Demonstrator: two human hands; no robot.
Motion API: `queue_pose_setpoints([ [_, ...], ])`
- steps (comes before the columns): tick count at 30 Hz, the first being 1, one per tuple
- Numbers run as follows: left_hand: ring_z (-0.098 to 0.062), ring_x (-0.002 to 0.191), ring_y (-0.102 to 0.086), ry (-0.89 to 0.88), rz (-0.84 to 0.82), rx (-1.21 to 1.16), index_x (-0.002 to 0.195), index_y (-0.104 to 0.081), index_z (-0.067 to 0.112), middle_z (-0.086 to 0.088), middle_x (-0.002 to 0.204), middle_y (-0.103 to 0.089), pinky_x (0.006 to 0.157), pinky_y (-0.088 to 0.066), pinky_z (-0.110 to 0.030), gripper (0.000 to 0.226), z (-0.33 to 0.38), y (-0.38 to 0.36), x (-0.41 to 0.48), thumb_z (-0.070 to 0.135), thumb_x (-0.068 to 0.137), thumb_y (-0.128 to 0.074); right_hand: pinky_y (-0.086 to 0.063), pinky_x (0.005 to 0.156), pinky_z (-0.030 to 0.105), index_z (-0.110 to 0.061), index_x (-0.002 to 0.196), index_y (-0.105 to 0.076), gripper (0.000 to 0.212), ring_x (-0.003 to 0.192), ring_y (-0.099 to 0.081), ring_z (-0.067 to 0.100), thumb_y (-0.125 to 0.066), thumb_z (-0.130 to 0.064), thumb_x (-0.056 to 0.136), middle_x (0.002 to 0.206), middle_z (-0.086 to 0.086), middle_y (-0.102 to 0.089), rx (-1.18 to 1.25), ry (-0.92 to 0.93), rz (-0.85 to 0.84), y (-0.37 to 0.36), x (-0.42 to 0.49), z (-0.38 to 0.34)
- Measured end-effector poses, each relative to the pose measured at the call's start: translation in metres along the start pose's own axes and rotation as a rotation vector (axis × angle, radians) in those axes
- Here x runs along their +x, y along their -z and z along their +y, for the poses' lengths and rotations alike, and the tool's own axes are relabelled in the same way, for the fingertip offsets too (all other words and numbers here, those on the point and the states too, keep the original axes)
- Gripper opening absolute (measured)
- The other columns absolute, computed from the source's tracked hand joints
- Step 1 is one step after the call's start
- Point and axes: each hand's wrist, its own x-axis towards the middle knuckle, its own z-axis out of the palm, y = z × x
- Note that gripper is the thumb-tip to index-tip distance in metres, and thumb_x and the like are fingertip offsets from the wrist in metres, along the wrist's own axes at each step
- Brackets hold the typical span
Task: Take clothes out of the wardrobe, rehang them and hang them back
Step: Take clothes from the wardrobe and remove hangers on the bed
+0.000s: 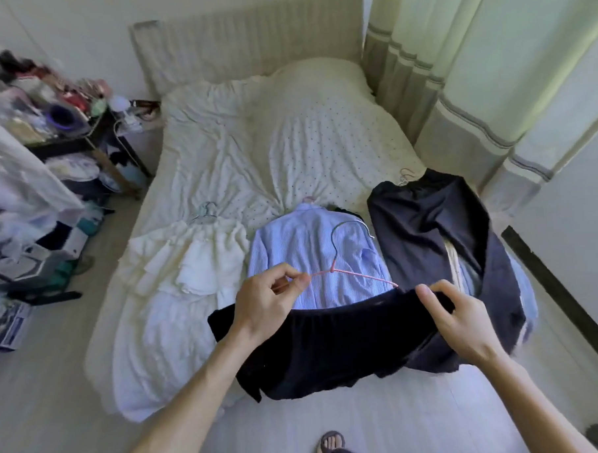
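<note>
A black garment [330, 348] hangs over the foot of the bed, its top edge stretched between my hands. My left hand [270, 296] pinches the left arm of a pink hanger [354, 273] with a grey metal hook. The hanger's right end sits inside the garment's edge, where my right hand [459, 318] grips the black cloth. Behind lies a blue striped shirt [312, 246] on its own hanger. A white ruffled garment [196, 265] lies to the left and a dark navy garment [435, 241] to the right, each with a hanger hook showing.
The bed [219, 154] has a rumpled cream sheet and a dotted pillow. A cluttered dark shelf [81, 133] and piles of clothes stand at the left. Pale curtains [489, 64] hang at the right. My sandalled foot [329, 446] is on the light floor.
</note>
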Motion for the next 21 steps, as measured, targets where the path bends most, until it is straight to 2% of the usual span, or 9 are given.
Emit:
queue_pose_setpoints([
  [5,-0.006,0.051,-0.038,-0.03,0.117,-0.002,0.08,-0.069,0.034,0.011,0.05,-0.041,0.053,-0.029,-0.018,0.03,0.013,0.013,0.033,0.062,0.082,-0.059,-0.043,0.068,0.009,-0.035,0.102,-0.062,0.02,0.067,-0.055,-0.001,-0.053,-0.053,0.097,0.078,-0.013,-0.065,0.179,-0.03,0.012,0.004,0.032,0.003],
  [7,-0.006,0.051,-0.041,-0.043,0.144,0.015,0.083,-0.069,0.039,0.009,0.051,-0.045,0.056,-0.034,-0.023,0.022,0.018,0.014,0.052,0.059,0.086,-0.061,-0.046,0.074,0.024,-0.028,0.099,-0.058,0.033,0.071,-0.054,-0.001,-0.047,-0.058,0.097,0.082,-0.002,-0.064,0.221,-0.043,0.015,0.003,0.046,0.007],
  [9,-0.006,0.053,-0.05,-0.035,0.161,0.014,0.084,-0.069,0.04,0.008,0.053,-0.052,0.064,-0.044,-0.029,0.014,0.018,0.015,0.073,0.052,0.091,-0.064,-0.043,0.071,0.033,-0.028,0.092,-0.053,0.03,0.067,-0.052,-0.003,-0.044,-0.056,0.099,0.074,-0.01,-0.06,0.237,-0.065,0.01,0.0,0.059,0.008],
  [11,-0.006,0.058,-0.057,-0.028,0.178,0.008,0.085,-0.07,0.039,0.008,0.059,-0.059,0.069,-0.048,-0.027,0.016,0.017,0.014,0.095,0.051,0.092,-0.064,-0.043,0.066,0.031,-0.039,0.092,-0.052,0.014,0.066,-0.056,-0.003,-0.046,-0.047,0.102,0.075,-0.023,-0.062,0.233,-0.083,0.004,-0.005,0.071,0.01],
  [13,-0.004,0.065,-0.062,-0.039,0.197,0.018,0.087,-0.07,0.04,0.013,0.066,-0.065,0.068,-0.047,-0.017,0.017,0.014,0.01,0.12,0.054,0.092,-0.061,-0.049,0.073,0.032,-0.044,0.098,-0.053,0.008,0.077,-0.064,-0.003,-0.048,-0.04,0.102,0.089,-0.016,-0.068,0.226,-0.103,-0.003,-0.011,0.088,0.011],
  [15,-0.003,0.07,-0.063,-0.042,0.218,0.031,0.09,-0.07,0.041,0.02,0.07,-0.065,0.065,-0.043,-0.009,0.015,0.006,0.003,0.147,0.052,0.094,-0.06,-0.05,0.075,0.026,-0.051,0.102,-0.052,0.015,0.082,-0.065,-0.003,-0.051,-0.036,0.102,0.098,-0.012,-0.068,0.211,-0.12,-0.009,-0.018,0.109,0.012],
  [17,-0.001,0.069,-0.06,-0.014,0.226,0.053,0.091,-0.069,0.038,0.02,0.071,-0.064,0.064,-0.042,-0.008,0.014,-0.009,-0.006,0.177,0.047,0.096,-0.06,-0.043,0.068,0.012,-0.06,0.103,-0.049,0.027,0.08,-0.062,-0.011,-0.054,-0.034,0.101,0.096,-0.02,-0.065,0.167,-0.141,-0.013,-0.028,0.133,0.013],
  [19,-0.001,0.071,-0.058,0.012,0.217,0.084,0.09,-0.068,0.033,0.017,0.074,-0.064,0.063,-0.041,-0.01,0.016,-0.029,-0.015,0.208,0.043,0.098,-0.058,-0.041,0.067,0.01,-0.048,0.116,-0.053,0.022,0.082,-0.061,-0.008,-0.054,-0.031,0.101,0.099,-0.019,-0.064,0.145,-0.176,-0.037,-0.043,0.158,0.017],
  [21,-0.001,0.076,-0.058,0.042,0.196,0.124,0.09,-0.066,0.033,0.016,0.079,-0.065,0.064,-0.041,-0.011,0.017,-0.053,-0.026,0.241,0.044,0.099,-0.056,-0.043,0.074,0.024,-0.029,0.125,-0.054,0.024,0.088,-0.059,-0.003,-0.053,-0.027,0.101,0.105,-0.007,-0.066,0.127,-0.223,-0.059,-0.062,0.186,0.027],
])
